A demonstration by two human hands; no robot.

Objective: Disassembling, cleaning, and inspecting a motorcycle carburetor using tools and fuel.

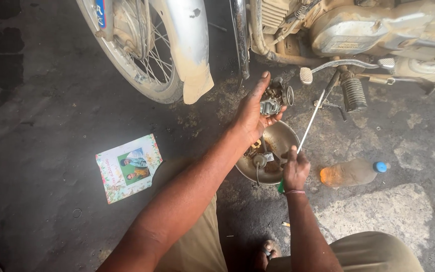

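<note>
My left hand (251,113) is shut around a small grey metal carburettor (274,99), held up above a round metal bowl (284,136) on the floor. My right hand (295,168) grips a long screwdriver (312,118) by its green handle. Its thin shaft points up and to the right, toward the motorcycle's foot peg area, and its tip is apart from the carburettor. Small metal parts (261,157) lie in the bowl.
A dusty motorcycle (358,30) stands across the top, its front wheel and silver mudguard (187,45) at upper left. A plastic bottle of orange liquid with a blue cap (352,173) lies right of the bowl. A printed card (129,167) lies on the dark oily floor.
</note>
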